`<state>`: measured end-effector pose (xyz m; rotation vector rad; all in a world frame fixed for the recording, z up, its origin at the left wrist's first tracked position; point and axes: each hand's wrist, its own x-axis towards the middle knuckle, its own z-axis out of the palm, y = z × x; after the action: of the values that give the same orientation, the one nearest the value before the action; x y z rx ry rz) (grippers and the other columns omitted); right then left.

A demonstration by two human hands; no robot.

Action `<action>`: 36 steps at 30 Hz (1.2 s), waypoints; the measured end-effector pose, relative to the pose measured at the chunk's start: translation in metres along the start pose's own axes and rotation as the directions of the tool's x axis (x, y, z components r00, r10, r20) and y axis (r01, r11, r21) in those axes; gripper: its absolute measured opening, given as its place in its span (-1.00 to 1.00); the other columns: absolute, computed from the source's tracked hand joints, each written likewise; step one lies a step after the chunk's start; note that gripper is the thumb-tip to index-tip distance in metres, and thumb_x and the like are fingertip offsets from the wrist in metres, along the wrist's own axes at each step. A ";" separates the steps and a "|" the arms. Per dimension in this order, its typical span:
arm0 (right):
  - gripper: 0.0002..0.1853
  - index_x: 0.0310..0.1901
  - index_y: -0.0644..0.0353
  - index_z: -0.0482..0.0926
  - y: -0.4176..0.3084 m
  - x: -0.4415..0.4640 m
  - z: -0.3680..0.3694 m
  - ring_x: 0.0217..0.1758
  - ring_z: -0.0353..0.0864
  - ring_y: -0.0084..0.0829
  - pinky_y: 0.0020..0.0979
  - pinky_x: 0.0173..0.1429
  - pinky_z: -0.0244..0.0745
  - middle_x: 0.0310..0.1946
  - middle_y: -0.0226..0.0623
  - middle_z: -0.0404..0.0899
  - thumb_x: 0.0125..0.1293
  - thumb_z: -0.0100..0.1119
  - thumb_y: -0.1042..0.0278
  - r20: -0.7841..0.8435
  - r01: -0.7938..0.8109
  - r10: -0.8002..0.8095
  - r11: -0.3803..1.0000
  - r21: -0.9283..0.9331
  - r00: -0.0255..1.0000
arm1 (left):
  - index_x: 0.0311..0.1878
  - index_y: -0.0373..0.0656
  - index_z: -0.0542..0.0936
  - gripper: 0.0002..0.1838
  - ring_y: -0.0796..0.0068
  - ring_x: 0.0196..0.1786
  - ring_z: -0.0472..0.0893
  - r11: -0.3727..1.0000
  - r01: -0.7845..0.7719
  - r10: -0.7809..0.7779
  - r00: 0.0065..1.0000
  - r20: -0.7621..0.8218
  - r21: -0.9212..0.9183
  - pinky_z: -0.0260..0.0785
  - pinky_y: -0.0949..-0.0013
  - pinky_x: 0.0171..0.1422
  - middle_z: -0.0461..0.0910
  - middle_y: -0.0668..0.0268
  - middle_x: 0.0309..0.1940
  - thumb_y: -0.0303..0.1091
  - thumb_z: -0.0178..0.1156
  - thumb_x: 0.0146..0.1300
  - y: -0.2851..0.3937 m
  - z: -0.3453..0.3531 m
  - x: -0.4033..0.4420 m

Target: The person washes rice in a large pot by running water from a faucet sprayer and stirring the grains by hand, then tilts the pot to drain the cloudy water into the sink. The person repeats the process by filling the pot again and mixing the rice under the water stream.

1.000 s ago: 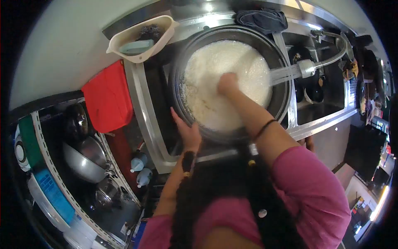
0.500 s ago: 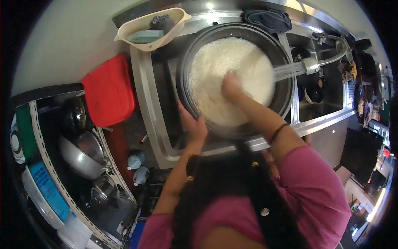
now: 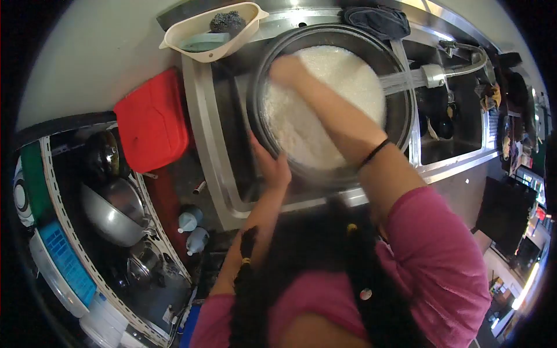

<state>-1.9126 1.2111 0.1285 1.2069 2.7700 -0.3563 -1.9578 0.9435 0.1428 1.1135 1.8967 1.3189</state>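
A large dark round pot (image 3: 400, 124) sits in the sink, filled with white rice (image 3: 342, 75) in cloudy water. My left hand (image 3: 272, 169) grips the pot's near left side, thumb at the rim and fingers along the outer wall. Over the far left part of the rice, close to the inner wall, is my right hand (image 3: 288, 71). It is smeared by motion, and its fingers cannot be made out. Water sprays from the faucet head (image 3: 433, 76) into the pot's right side.
A cream basket (image 3: 255, 29) with a scrubber and a green item stands at the back left. A dark cloth (image 3: 377, 22) lies behind the pot. Left are a red lid-like piece (image 3: 152, 124) and a shelf with metal bowls (image 3: 113, 217). Utensils (image 3: 444, 127) lie in the right basin.
My right hand has swept from the middle of the rice to the far left side of the pot. My left hand keeps its hold. Water still runs.
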 end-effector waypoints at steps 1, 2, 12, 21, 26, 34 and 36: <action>-0.74 -0.46 0.18 0.72 -0.021 -0.007 0.032 -0.31 0.71 -0.02 -0.02 -0.16 0.58 -0.40 -0.04 0.70 0.15 0.08 0.26 -0.054 0.099 -0.097 0.994 0.037 0.994 | 0.54 -0.41 -0.12 -0.04 -0.02 0.60 -0.05 1.000 0.000 0.000 1.000 -0.004 -0.004 -0.31 0.15 0.64 -0.03 -0.15 0.53 -0.54 0.09 0.06 0.001 0.000 -0.001; -0.77 -0.50 0.17 0.71 -0.043 -0.033 0.023 -0.29 0.70 -0.01 -0.04 -0.15 0.57 -0.46 -0.06 0.68 0.12 0.11 0.28 -0.029 0.094 -0.092 0.994 0.063 0.995 | 0.54 -0.41 -0.12 -0.05 -0.02 0.60 -0.05 1.000 -0.007 0.007 1.000 0.003 0.010 -0.32 0.15 0.64 -0.04 -0.15 0.53 -0.54 0.08 0.07 -0.001 -0.001 0.000; -0.50 0.21 0.09 0.58 -0.031 -0.224 0.059 0.49 0.20 -0.12 0.31 0.42 0.11 0.36 -0.11 0.35 0.23 0.20 0.16 0.064 0.451 -0.464 0.880 0.149 0.884 | 0.52 -0.49 -0.12 -0.09 -0.09 0.60 -0.07 0.997 -0.015 0.013 1.000 0.021 0.070 -0.32 0.13 0.65 -0.06 -0.22 0.53 -0.50 0.08 0.14 0.000 -0.005 -0.002; -0.33 0.22 -0.11 0.57 0.046 -0.122 0.109 0.26 0.52 -0.19 -0.05 0.24 0.46 0.21 -0.23 0.54 0.13 0.23 -0.28 0.620 -0.103 0.141 0.990 -0.098 0.772 | 0.52 -0.48 -0.13 -0.09 -0.09 0.60 -0.06 0.998 -0.056 0.055 0.998 0.008 0.023 -0.32 0.13 0.65 -0.06 -0.21 0.53 -0.53 0.04 0.11 0.001 -0.003 -0.001; -0.39 0.17 -0.06 0.62 0.005 -0.141 0.093 0.28 0.53 -0.18 -0.06 0.23 0.48 0.21 -0.20 0.56 0.15 0.21 -0.23 0.643 0.080 0.067 0.977 -0.197 0.763 | 0.52 -0.48 -0.14 -0.09 -0.08 0.60 -0.06 1.000 0.012 -0.012 1.000 0.013 -0.002 -0.32 0.12 0.65 -0.05 -0.20 0.53 -0.52 0.03 0.11 0.004 -0.005 -0.003; -0.48 0.09 0.16 0.63 0.093 -0.137 0.161 0.25 0.53 -0.05 -0.03 0.33 0.35 0.17 -0.14 0.57 0.18 0.22 -0.01 0.779 -0.329 0.103 0.934 0.138 0.619 | 0.54 -0.39 -0.12 -0.08 -0.05 0.60 -0.05 0.999 -0.017 0.017 1.000 0.000 0.035 -0.31 0.16 0.64 -0.05 -0.16 0.54 -0.52 0.04 0.10 -0.004 -0.005 -0.002; -0.43 0.15 0.19 0.59 0.091 -0.100 0.198 0.30 0.48 -0.02 -0.02 0.37 0.32 0.24 -0.10 0.52 0.19 0.23 -0.03 0.702 -0.309 0.227 0.951 -0.010 0.675 | 0.53 -0.42 -0.11 -0.09 -0.09 0.59 -0.02 0.998 -0.001 0.001 1.000 -0.006 0.064 -0.26 0.16 0.64 -0.02 -0.18 0.53 -0.52 0.04 0.11 -0.001 -0.004 -0.001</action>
<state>-1.7781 1.1504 -0.0611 1.1586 1.9071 -0.7611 -1.9607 0.9401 0.1428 1.1433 1.9552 1.2719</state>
